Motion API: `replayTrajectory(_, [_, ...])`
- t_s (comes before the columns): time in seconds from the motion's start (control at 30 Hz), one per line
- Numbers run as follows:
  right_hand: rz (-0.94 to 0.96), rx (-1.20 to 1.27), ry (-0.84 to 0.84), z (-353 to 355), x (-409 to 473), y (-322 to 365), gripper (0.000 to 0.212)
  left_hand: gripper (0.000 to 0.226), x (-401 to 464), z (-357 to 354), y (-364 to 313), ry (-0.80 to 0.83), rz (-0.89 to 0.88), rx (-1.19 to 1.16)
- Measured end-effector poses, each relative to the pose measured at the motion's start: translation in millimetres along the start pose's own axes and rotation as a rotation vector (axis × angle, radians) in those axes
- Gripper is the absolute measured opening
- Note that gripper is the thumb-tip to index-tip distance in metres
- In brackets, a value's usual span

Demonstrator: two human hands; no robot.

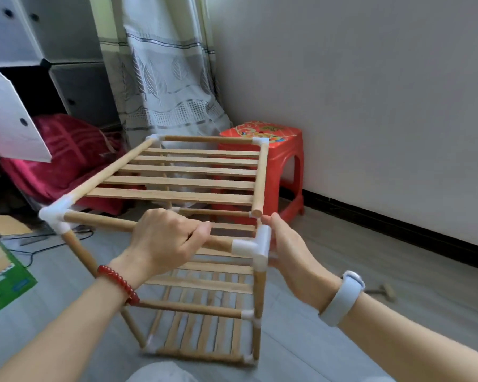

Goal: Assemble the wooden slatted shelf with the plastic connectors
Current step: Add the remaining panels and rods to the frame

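Observation:
A wooden slatted shelf frame (pixel 177 183) stands on the floor in front of me, with lower slatted tiers below. My left hand (pixel 163 241) grips the near top wooden rod (pixel 100 220). My right hand (pixel 287 244) holds the white plastic corner connector (pixel 255 248) at the near right post. The free end of the top panel's right side rod (pixel 258 212) hangs just above that connector, not seated in it. Another white connector (pixel 57 215) joins the near left corner.
A red plastic stool (pixel 282 161) stands behind the shelf by the wall. A curtain (pixel 163 78) and white storage cubes (pixel 39 51) are at the back left, with a red bundle (pixel 66 161). A green box (pixel 3 285) lies left; a small mallet (pixel 384 291) lies right.

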State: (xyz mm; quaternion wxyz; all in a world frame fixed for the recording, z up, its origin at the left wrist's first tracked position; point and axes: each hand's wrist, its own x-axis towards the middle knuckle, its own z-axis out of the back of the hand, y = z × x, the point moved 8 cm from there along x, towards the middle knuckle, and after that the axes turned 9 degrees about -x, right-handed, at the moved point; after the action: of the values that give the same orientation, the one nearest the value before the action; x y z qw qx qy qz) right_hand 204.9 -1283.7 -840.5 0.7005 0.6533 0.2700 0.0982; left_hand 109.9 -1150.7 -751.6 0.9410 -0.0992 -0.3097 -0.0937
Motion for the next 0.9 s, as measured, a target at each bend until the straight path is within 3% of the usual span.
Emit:
replayTrajectory(0.07, [0.300, -0.270, -0.153, 15, 5, 27, 0.032, 0.043, -7, 10, 10, -0.048, 0.059, 0.040])
replayTrajectory(0.13, [0.715, -0.749, -0.244, 13, 3, 64, 0.051, 0.041, -14, 20, 11, -0.121, 0.130, 0.073])
replayTrajectory(0.2, [1.052, -1.261, -0.220, -13, 3, 77, 0.061, 0.043, -18, 19, -6, -0.131, 0.141, 0.055])
replayTrajectory(0.27, [1.213, -1.512, -0.123, -33, 11, 72, 0.051, 0.054, -15, 5, -34, -0.052, 0.162, -0.019])
replayTrajectory(0.33, [1.185, -1.526, -0.054, -37, 16, 70, 0.035, 0.067, -10, -12, -56, 0.008, 0.211, -0.031])
replayTrajectory(0.4, [1.160, -1.498, -0.032, -36, 12, 72, 0.023, 0.059, -9, -17, -66, -0.056, 0.177, 0.052])
replayTrajectory(0.53, [1.223, -1.560, -0.029, -37, -5, 73, 0.030, 0.035, -19, -12, -59, -0.133, 0.088, 0.018])
replayTrajectory(0.73, [1.451, -1.540, -0.062, -75, -54, 75, 0.031, 0.017, -56, 32, -26, -0.115, -0.082, -0.052])
replayTrajectory(0.9, [1.474, -1.457, -0.031, -108, -73, 75, 0.029, 0.023, -91, 50, 21, -0.045, 0.079, -0.006])
